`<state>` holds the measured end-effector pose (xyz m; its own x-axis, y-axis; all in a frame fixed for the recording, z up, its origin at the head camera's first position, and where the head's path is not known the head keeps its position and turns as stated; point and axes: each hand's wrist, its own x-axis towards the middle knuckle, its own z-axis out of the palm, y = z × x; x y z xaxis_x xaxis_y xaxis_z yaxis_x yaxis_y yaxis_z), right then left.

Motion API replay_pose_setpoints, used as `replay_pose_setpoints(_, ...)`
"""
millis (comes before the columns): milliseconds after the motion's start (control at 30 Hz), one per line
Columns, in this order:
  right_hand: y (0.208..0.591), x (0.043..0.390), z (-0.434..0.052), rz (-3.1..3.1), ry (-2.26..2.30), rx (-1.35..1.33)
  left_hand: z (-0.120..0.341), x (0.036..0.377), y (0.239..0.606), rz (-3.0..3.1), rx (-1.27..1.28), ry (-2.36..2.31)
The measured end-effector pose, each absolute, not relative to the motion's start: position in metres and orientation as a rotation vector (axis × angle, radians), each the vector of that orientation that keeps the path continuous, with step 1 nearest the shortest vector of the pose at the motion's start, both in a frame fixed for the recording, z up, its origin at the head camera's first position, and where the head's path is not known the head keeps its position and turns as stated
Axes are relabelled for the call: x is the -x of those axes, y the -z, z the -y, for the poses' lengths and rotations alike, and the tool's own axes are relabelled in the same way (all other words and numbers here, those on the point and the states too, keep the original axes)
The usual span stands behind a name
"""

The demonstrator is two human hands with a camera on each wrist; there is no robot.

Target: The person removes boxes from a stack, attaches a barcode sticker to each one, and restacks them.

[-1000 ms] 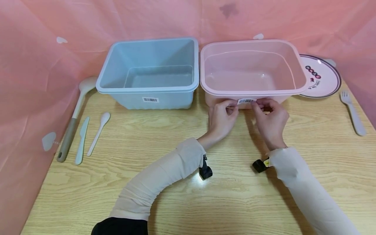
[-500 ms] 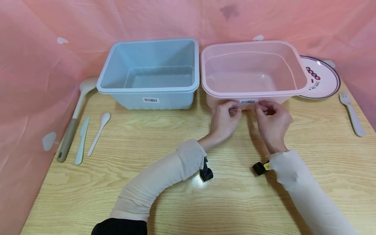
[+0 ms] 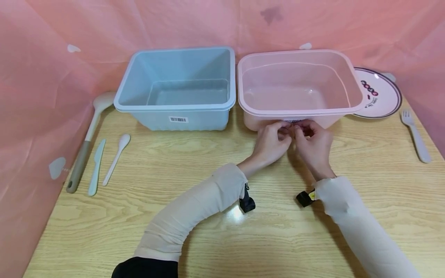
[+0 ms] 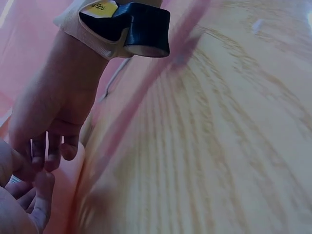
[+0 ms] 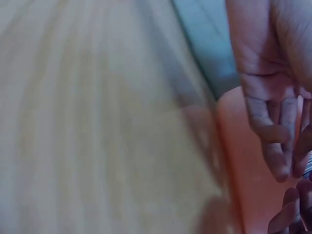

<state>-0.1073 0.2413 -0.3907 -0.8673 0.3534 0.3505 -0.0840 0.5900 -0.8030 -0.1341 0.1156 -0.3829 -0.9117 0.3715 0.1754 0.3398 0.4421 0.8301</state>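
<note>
A pink plastic bin (image 3: 299, 81) stands at the back right, with a barcode label (image 3: 293, 120) on its front wall under the rim. My left hand (image 3: 271, 143) and right hand (image 3: 314, 144) are drawn together at this label, thumbs and forefingers bent and tips nearly meeting just below it. Their fingers cover most of the label; a sliver of its stripes (image 5: 308, 168) shows in the right wrist view. I cannot tell whether either hand pinches the label or only presses on it. In the left wrist view the fingertips of both hands meet against the pink wall.
A blue bin (image 3: 177, 92) with its own barcode label (image 3: 178, 119) stands left of the pink one. Further left lie a ladle (image 3: 87, 139), a knife (image 3: 97, 166) and a small spoon (image 3: 117, 158). A plate (image 3: 380, 92) and a fork (image 3: 416, 135) lie right.
My hands were at the two ends of the barcode label; they have come together beneath it, the right one moving left. The label was plainly visible before and is now mostly covered.
</note>
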Motion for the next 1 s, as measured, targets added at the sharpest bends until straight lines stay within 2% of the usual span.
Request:
replay_pose_setpoints(533, 0.392, 0.108, -0.241, 2.389, -1.296, 0.262, -0.105, 0.134, 0.385, -2.558, -0.616, -1.589)
replay_pose_setpoints(667, 0.392, 0.102, -0.24, 2.428, -1.323, 0.194, -0.1, 0.13, 0.382, -2.516, -0.666, -1.59)
replay_pose_setpoints(800, 0.383, 0.092, -0.241, 2.415, -1.355, 0.081, -0.088, 0.127, 0.368, -2.351, -0.774, -1.603)
replay_pose_setpoints(1000, 0.36, 0.077, -0.241, 2.316, -1.217, -0.167, -0.053, 0.122, 0.328, -2.111, -0.902, -1.579)
